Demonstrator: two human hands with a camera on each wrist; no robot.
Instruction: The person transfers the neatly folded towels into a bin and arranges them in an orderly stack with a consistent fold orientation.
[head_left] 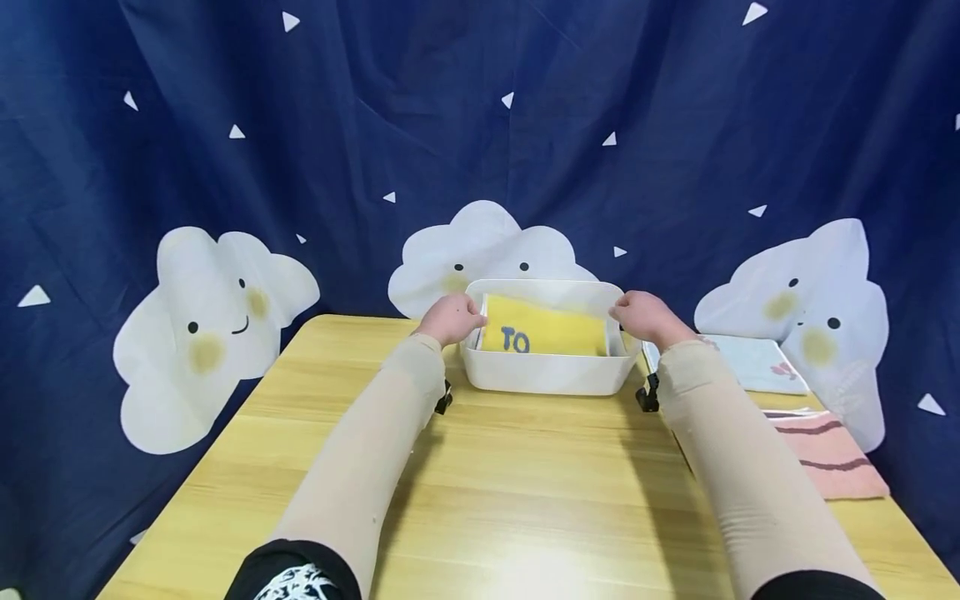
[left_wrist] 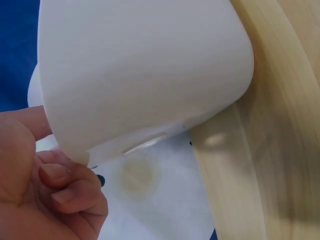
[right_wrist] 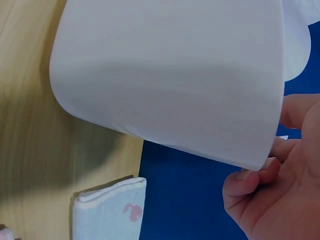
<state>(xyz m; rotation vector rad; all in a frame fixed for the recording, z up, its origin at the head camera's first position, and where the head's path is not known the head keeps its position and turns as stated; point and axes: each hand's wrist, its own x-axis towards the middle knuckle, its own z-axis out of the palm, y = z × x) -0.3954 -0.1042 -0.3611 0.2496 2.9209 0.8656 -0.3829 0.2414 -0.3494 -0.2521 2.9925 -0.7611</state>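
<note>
A white plastic storage bin [head_left: 543, 375] stands near the table's far edge in the head view. Inside lies a folded yellow towel [head_left: 558, 327] with blue letters "TO". My left hand [head_left: 452, 318] grips the bin's rim at its left end, thumb over the edge and the other fingers curled below. At the opposite end my right hand [head_left: 651, 317] holds the rim the same way. The left wrist view has the bin's outer wall [left_wrist: 145, 65] filling its upper part, with curled fingers [left_wrist: 75, 195] at the corner. Curled fingers [right_wrist: 242, 182] also show at the bin's corner in the right wrist view.
To the right lie a folded pale blue towel [head_left: 757, 363] with a pink motif and, nearer, a folded pink towel [head_left: 828, 457] with dark wavy stripes. A wooden table [head_left: 525, 483] carries everything. Behind it hangs a navy curtain [head_left: 450, 100] with white clouds and triangles.
</note>
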